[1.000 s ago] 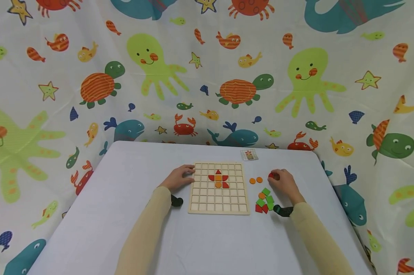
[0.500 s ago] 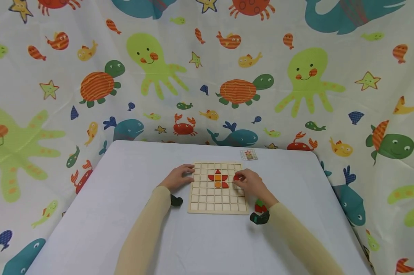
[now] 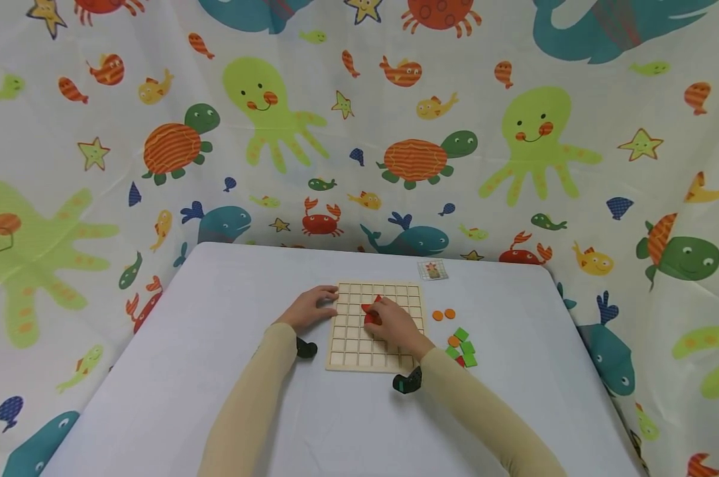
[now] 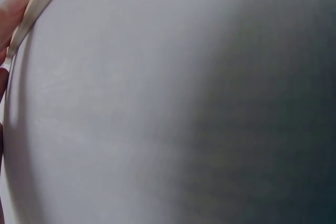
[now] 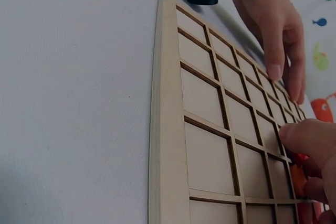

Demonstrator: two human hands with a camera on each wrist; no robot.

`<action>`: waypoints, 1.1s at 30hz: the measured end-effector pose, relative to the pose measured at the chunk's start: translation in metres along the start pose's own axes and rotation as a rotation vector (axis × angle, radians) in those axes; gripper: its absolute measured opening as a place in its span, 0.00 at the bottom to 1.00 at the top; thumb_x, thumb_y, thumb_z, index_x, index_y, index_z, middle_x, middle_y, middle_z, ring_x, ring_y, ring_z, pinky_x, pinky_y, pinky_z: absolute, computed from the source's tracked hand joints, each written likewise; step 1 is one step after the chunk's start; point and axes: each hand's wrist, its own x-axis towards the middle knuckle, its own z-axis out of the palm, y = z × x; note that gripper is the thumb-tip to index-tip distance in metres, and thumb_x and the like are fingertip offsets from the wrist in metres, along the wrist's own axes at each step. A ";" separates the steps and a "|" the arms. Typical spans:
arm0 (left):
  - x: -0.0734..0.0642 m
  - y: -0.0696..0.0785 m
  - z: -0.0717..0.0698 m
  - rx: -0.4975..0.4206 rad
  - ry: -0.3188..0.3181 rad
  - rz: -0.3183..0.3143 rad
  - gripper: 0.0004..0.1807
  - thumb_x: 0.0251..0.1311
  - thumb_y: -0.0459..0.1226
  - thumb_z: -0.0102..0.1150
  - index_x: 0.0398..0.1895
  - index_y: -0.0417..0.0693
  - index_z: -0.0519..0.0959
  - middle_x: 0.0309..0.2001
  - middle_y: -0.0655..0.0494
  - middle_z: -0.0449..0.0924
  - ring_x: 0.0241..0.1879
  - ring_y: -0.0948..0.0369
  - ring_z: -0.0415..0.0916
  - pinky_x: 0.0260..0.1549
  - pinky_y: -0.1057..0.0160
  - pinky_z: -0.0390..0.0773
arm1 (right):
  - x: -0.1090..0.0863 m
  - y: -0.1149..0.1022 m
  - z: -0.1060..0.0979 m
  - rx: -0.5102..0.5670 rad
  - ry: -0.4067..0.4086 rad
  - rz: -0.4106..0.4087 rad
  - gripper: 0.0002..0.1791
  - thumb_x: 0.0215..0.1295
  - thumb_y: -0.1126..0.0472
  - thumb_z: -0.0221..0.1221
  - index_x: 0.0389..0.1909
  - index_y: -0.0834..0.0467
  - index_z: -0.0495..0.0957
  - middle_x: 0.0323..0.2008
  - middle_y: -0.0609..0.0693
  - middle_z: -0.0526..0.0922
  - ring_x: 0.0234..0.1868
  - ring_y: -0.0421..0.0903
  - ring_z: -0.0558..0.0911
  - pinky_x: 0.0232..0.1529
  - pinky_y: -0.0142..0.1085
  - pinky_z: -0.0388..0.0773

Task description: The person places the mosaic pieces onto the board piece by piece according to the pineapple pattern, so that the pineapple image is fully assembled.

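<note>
A square wooden grid board (image 3: pixel 348 358) lies on the white table. My left hand (image 3: pixel 308 310) rests at its left edge, thumb and fingers spread against the side. My right hand (image 3: pixel 395 326) reaches over the board and pinches a small red tile (image 3: pixel 371 318) low above the grid, beside the tiles laid there. A red triangle tile (image 3: pixel 378 298) shows past the fingertips; most of the other laid tiles are hidden under this hand. In the right wrist view, the right thumb (image 5: pixel 302 135) hangs over the grid, with an orange tile (image 5: pixel 298 179) showing beside the fingers.
Right of the board lie two orange discs (image 3: pixel 437 315) and a loose cluster with green square tiles (image 3: pixel 467 347), another orange disc (image 3: pixel 453 341) and a red tile (image 3: pixel 460 361). A small picture card (image 3: pixel 433 269) lies behind the board. A sea-animal cloth hangs behind the table.
My right hand has carried the red tile leftward from beside the loose tiles, over the board's right side, to the laid pattern. My left hand has stayed at the board's edge.
</note>
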 end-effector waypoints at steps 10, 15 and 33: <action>0.001 0.000 -0.001 -0.006 0.001 0.028 0.27 0.60 0.44 0.67 0.61 0.44 0.77 0.69 0.54 0.66 0.71 0.53 0.58 0.70 0.51 0.58 | 0.001 -0.004 0.005 -0.028 0.033 -0.028 0.18 0.62 0.50 0.67 0.46 0.58 0.81 0.38 0.48 0.79 0.37 0.44 0.74 0.40 0.36 0.78; 0.002 0.001 -0.001 0.001 0.000 0.032 0.27 0.60 0.43 0.67 0.61 0.44 0.77 0.69 0.55 0.66 0.71 0.53 0.58 0.70 0.52 0.58 | 0.000 -0.002 0.005 -0.070 0.062 -0.069 0.18 0.62 0.48 0.66 0.46 0.56 0.83 0.39 0.48 0.78 0.39 0.44 0.74 0.40 0.37 0.78; 0.002 -0.002 -0.001 0.003 -0.012 0.018 0.27 0.61 0.44 0.66 0.62 0.44 0.76 0.70 0.55 0.66 0.71 0.53 0.58 0.70 0.52 0.58 | 0.001 0.005 0.000 -0.024 0.017 -0.175 0.09 0.65 0.54 0.64 0.43 0.50 0.86 0.43 0.46 0.76 0.43 0.44 0.74 0.47 0.38 0.78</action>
